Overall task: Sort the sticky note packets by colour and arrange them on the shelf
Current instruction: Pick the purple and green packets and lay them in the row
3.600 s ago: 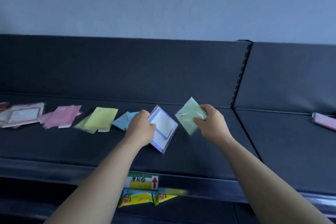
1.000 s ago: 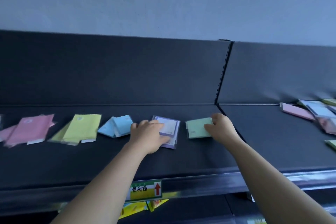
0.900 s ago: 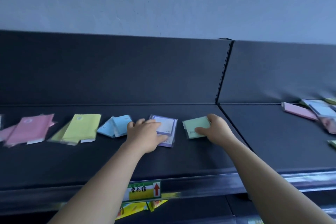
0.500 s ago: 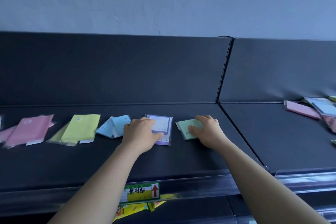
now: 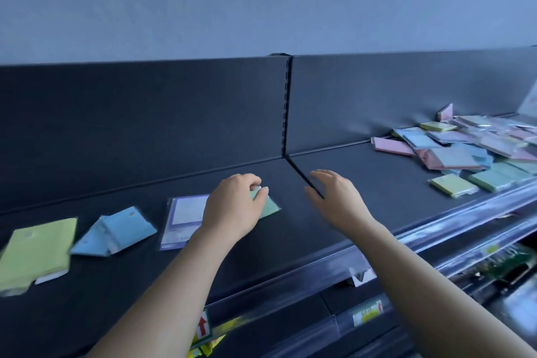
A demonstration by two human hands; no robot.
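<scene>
Sorted sticky note packets lie in a row on the dark shelf (image 5: pixel 261 250): yellow packets (image 5: pixel 37 247), blue packets (image 5: pixel 116 234), a purple packet (image 5: pixel 186 215) and a green packet (image 5: pixel 270 208). My left hand (image 5: pixel 232 206) lies over the green packet's left part and pinches its far edge between thumb and curled fingers. My right hand (image 5: pixel 337 197) hovers just right of it, above the shelf seam (image 5: pixel 302 177). Its fingers are spread and it holds nothing. An unsorted pile of mixed packets (image 5: pixel 470 148) lies far right.
A yellow-green packet (image 5: pixel 452 184) sits at the pile's near edge by the shelf's front rail. The back panel rises behind the shelf. A price label (image 5: pixel 203 325) hangs on the front edge, with a lower shelf of goods (image 5: pixel 505 264) below right.
My right hand let go of the green packet and lifted off to the right. My left hand moved from the purple packet onto the green one. The view swung right, showing the pile.
</scene>
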